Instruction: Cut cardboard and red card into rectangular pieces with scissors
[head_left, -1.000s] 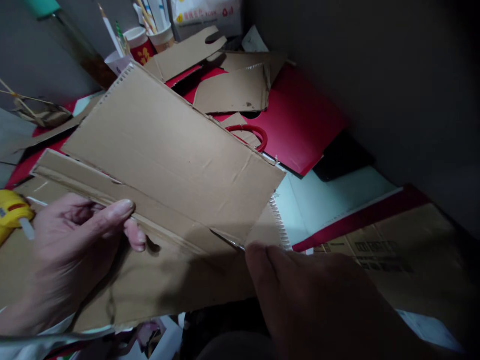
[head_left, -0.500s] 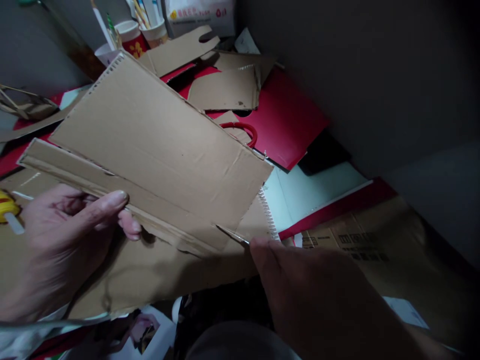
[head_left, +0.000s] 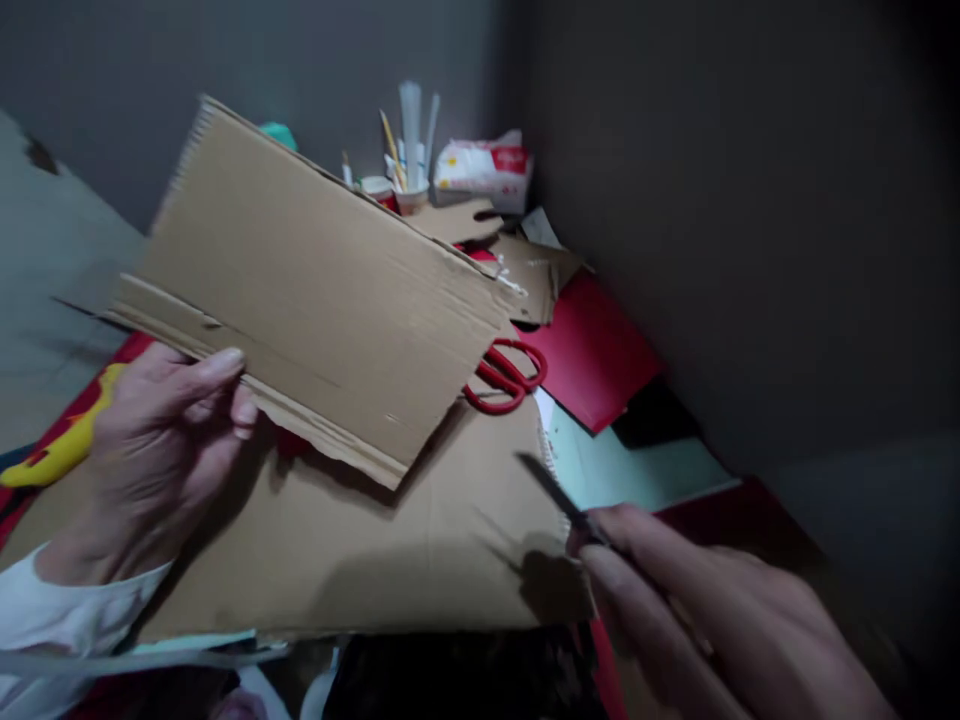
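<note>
My left hand point(head_left: 154, 450) pinches the lower left edge of a brown cardboard panel point(head_left: 315, 280) and holds it tilted above the table. Thumb on top, fingers underneath. My right hand point(head_left: 720, 620) is at the lower right, closed on a thin dark blade or knife point(head_left: 559, 495) whose tip points up and left, clear of the panel. A larger cardboard sheet point(head_left: 390, 540) lies flat under both hands. Red-handled scissors point(head_left: 506, 375) lie on it, partly hidden behind the raised panel.
Red sheets point(head_left: 592, 350) and cardboard scraps point(head_left: 536, 270) cover the table behind. Cups with pens and sticks point(head_left: 401, 180) and a white-red packet point(head_left: 487, 165) stand at the back. A yellow tool point(head_left: 67, 445) lies at the left. Grey walls close in on the right.
The blade has come out of the panel's lower edge and my right hand has drawn back to the right. My left hand has lifted the panel higher. The view has tipped upward.
</note>
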